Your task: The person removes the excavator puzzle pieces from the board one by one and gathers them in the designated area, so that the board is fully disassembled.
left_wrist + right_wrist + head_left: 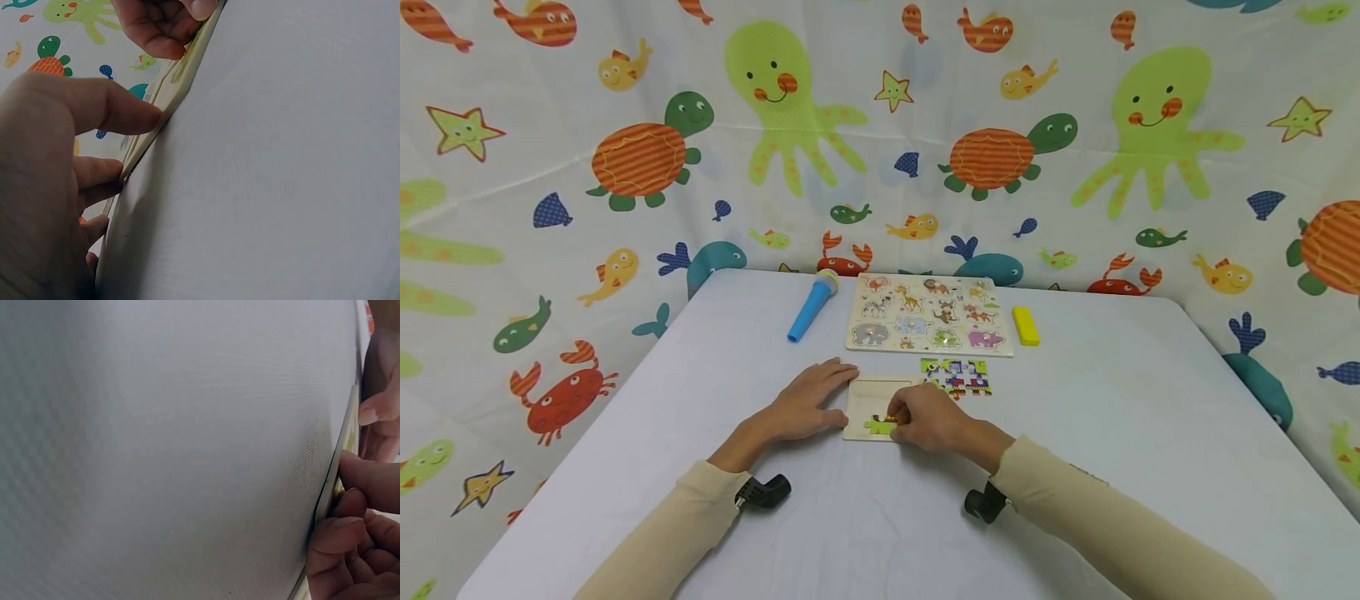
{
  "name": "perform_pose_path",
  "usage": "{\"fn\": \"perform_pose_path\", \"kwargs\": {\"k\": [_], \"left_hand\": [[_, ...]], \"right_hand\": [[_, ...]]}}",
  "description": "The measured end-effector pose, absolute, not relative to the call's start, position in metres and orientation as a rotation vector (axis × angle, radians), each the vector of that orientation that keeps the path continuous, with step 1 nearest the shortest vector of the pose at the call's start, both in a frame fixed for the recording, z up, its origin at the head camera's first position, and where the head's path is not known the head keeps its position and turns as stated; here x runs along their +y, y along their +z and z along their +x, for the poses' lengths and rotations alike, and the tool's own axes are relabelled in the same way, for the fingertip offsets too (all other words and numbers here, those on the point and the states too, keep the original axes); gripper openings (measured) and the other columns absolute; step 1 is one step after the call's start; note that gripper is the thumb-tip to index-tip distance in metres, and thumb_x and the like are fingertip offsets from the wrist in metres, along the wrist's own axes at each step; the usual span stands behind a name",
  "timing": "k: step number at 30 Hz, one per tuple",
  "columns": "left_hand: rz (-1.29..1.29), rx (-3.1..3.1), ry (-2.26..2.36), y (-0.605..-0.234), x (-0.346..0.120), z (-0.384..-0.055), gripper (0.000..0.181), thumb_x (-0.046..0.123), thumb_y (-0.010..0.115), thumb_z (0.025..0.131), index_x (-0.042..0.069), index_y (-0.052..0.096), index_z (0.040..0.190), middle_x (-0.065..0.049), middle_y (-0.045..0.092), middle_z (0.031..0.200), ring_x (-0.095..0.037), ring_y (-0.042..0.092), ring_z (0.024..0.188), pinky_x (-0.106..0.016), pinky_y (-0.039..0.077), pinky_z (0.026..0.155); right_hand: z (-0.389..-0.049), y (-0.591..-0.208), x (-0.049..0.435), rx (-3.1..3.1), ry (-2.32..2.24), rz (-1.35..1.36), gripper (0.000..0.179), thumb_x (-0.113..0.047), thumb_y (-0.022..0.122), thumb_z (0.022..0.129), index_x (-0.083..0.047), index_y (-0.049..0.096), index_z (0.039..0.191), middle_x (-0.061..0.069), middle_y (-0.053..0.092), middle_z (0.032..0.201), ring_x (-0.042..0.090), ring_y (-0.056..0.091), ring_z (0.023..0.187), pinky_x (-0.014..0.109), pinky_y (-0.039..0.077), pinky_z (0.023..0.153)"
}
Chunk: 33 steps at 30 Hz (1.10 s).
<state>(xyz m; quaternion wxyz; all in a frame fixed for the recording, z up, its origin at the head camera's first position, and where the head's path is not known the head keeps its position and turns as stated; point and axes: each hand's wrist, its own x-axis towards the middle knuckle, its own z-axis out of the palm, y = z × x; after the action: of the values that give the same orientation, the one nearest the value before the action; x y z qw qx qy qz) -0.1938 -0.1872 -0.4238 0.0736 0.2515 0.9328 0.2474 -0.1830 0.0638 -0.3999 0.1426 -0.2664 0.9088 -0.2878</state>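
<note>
A small wooden puzzle tray (860, 400) lies on the white table in front of me. My left hand (801, 404) steadies its left side, thumb and fingers stretched out against the edge. Over the lower right of the tray is my right hand (928, 417), thumb and index finger pinching a jigsaw piece that they largely hide. A green jigsaw piece (877, 427) shows in the tray just left of those fingertips. In the left wrist view the thumb (134, 112) touches the tray's rim. The right wrist view shows curled right fingers (337, 537) at the tray's edge.
Several colourful jigsaw pieces (957, 377) lie beyond my right hand. Farther back are an animal peg puzzle board (891, 321), a blue toy microphone (812, 308) and a yellow block (1026, 326). A sea-animal print curtain (880, 192) hangs behind the table.
</note>
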Motion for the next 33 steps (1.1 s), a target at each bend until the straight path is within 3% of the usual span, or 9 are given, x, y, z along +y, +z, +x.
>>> {"fn": "perform_pose_path", "kwargs": {"k": [15, 23, 33], "left_hand": [[0.762, 2.802, 0.747, -0.4227, -0.1889, -0.1944, 0.077, 0.028, 0.067, 0.086, 0.011, 0.04, 0.156, -0.008, 0.034, 0.163, -0.033, 0.017, 0.155, -0.054, 0.012, 0.126], [0.757, 2.805, 0.753, -0.4216, -0.1884, -0.1918, 0.076, 0.028, 0.067, 0.086, 0.011, 0.041, 0.155, -0.008, 0.035, 0.162, -0.033, 0.018, 0.155, -0.055, 0.012, 0.126], [0.754, 2.802, 0.739, -0.423, -0.1869, -0.1931, 0.075, 0.029, 0.067, 0.086, 0.011, 0.042, 0.155, -0.007, 0.035, 0.163, -0.033, 0.017, 0.155, -0.056, 0.013, 0.125]], "right_hand": [[-0.1808, -0.3979, 0.0629, 2.666, -0.777, -0.808, 0.025, -0.015, 0.08, 0.088, -0.009, 0.063, 0.105, -0.004, 0.06, 0.087, 0.012, 0.055, 0.08, 0.028, 0.05, 0.073], [-0.1779, -0.401, 0.0645, 2.676, -0.906, -0.827, 0.014, -0.011, 0.075, 0.091, -0.011, 0.063, 0.098, -0.004, 0.061, 0.079, 0.011, 0.055, 0.071, 0.026, 0.047, 0.063], [-0.1774, -0.3993, 0.0693, 2.601, -1.092, -0.795, 0.007, -0.008, 0.069, 0.095, -0.011, 0.064, 0.099, -0.003, 0.062, 0.083, 0.013, 0.055, 0.076, 0.026, 0.048, 0.064]]}}
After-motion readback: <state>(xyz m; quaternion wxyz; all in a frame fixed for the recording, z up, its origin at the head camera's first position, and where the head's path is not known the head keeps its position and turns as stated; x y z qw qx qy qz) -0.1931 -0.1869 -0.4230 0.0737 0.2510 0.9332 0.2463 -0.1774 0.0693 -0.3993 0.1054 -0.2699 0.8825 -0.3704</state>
